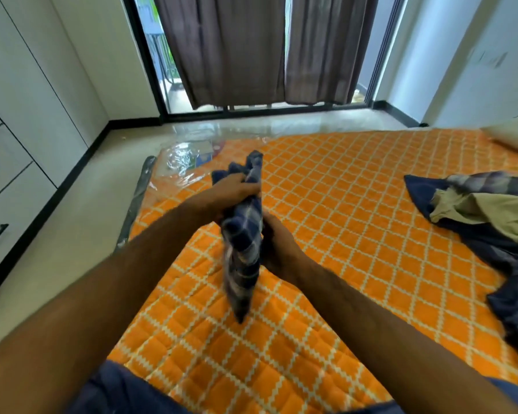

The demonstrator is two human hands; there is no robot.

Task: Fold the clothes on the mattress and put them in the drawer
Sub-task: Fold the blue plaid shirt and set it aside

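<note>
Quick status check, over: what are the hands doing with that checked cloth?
Left hand and right hand both grip the blue plaid garment, bunched, above the orange mattress. Clothes pile waits at right. Nothing in the way.

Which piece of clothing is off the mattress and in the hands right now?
The blue plaid garment, bunched between the left hand and right hand. The navy and beige clothes lie in a heap on the orange mattress.

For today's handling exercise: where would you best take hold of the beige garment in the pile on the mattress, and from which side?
Pinch the beige garment at its near-left bunched edge, coming from the open orange mattress side. It lies on top of the dark clothes, so it should lift free.
</note>
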